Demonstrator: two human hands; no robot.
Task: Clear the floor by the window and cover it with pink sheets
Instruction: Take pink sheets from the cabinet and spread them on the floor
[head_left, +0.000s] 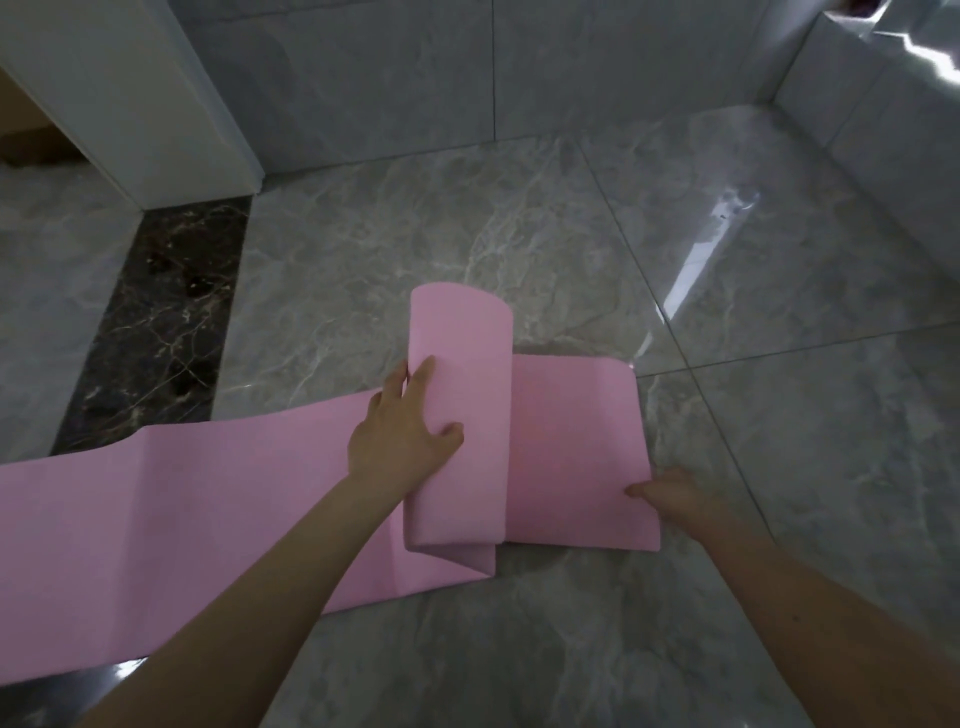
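A long pink sheet (171, 514) lies across the grey marble floor (467, 249) from the left edge toward the centre. Its middle part is folded up into a raised loop (462, 338). My left hand (402, 431) grips the left edge of that loop, thumb on its front face and fingers along the edge. The sheet's right end (571, 441) lies flat on the floor. My right hand (670, 493) pinches the right edge of that flat end near its lower corner.
A white door frame (171, 98) stands at the upper left beside a dark marble threshold strip (161, 322). Grey tiled walls (623, 62) close the back and right. Bright light reflects off the floor at the right (706, 260).
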